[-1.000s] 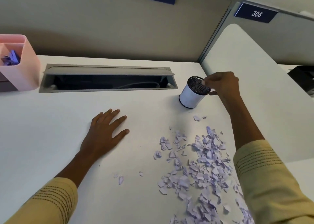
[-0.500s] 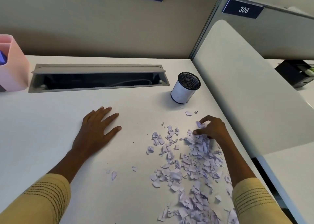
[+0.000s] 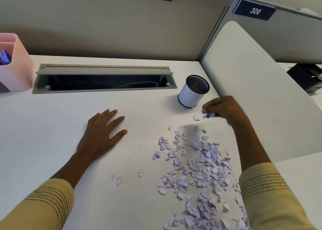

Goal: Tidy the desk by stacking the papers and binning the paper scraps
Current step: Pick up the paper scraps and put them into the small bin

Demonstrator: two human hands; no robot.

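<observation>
A spread of pale lilac paper scraps (image 3: 200, 170) covers the white desk (image 3: 52, 134) at the lower right. A small round bin (image 3: 193, 91), white outside with black mesh inside, stands upright beyond the pile. My right hand (image 3: 223, 110) hovers just in front of the bin, fingers pinched on a few scraps (image 3: 208, 115). My left hand (image 3: 102, 134) lies flat on the desk, palm down, fingers spread, holding nothing, well left of the pile.
An open cable trough (image 3: 104, 79) runs along the back of the desk. A pink organiser (image 3: 17, 69) with purple items stands at the far left. A grey partition (image 3: 261, 90) borders the desk on the right. Stray scraps (image 3: 119, 180) lie near my left forearm.
My right hand went from the bin down to the scrap pile, pinched some scraps, and has lifted them back toward the bin. My left hand stayed flat on the desk.
</observation>
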